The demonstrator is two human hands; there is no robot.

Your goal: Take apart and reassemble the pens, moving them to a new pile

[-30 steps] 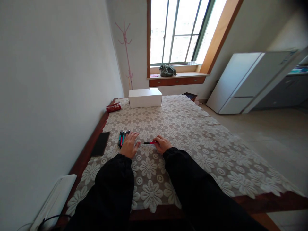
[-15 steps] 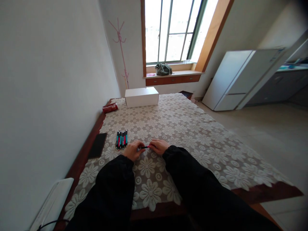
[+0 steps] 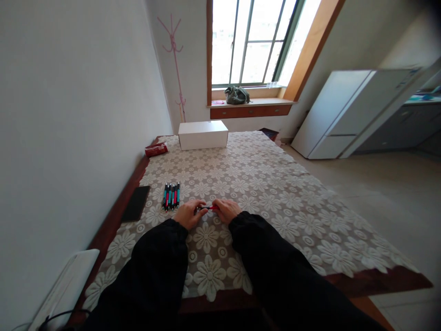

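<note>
Between my two hands lies a red and black pen [image 3: 212, 208], held level just over the lace tablecloth [image 3: 210, 271]. My left hand [image 3: 189, 214] pinches its black end on the left. On the right, my right hand [image 3: 226, 210] grips the red part with thumb and fingers. Parts of the pen are covered by my fingers. To the left of my left hand, several pens [image 3: 171, 196] in teal, red and black lie side by side in a row. A dark flat notebook-like object [image 3: 136, 203] rests further left, near the table edge.
A white box [image 3: 203, 135] stands at the table's far end, with a red packet [image 3: 156, 149] to its left. A white device [image 3: 65, 287] with a black cable sits at the near left by the wall. Beyond are a coat rack [image 3: 177, 69] and a refrigerator [image 3: 330, 115].
The camera view has shifted slightly. Both hands still hold the pen between them, with a little more of its red part showing beside the right fingers.
</note>
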